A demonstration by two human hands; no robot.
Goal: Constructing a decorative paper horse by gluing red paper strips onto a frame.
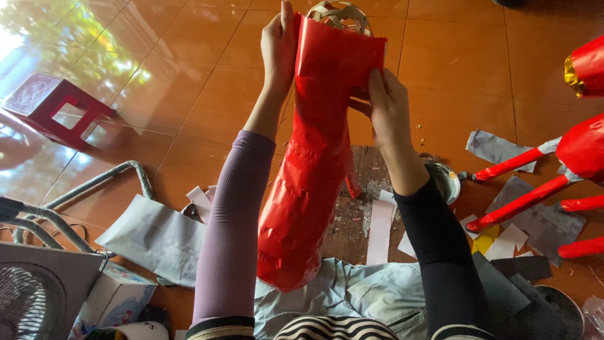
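You hold a long lantern frame covered in red paper (311, 170) up in the middle of the frame, its upper end near the top edge and its lower end above your lap. At the top the bare woven bamboo frame (340, 16) shows above the zigzag edge of the paper.

Your left hand (280, 50) is closed on the left upper edge of the red paper, the fingers wrapped around it and the thumb up. Your left arm wears a lilac sleeve (229, 233). Your right hand (390, 110) presses on the right side of the paper just below the zigzag edge; the fingers are bent and pinch the paper against the frame. This arm wears a black sleeve (440, 252).

Under the lantern, in the lower centre, lies a worn wooden board (352, 214) on the orange tiled floor (189, 94), with a pale paper strip (379, 230) on it. Just right of your right wrist stands a small metal bowl (443, 179). At the right edge there are more red paper-covered pieces with thin legs (535, 182), on top of grey paper scraps (497, 148). In the upper left stands a red plastic stool (53, 107). In the lower left you see a grey paper sheet (154, 239), a metal tube frame (100, 182) and a part of a fan (28, 302).
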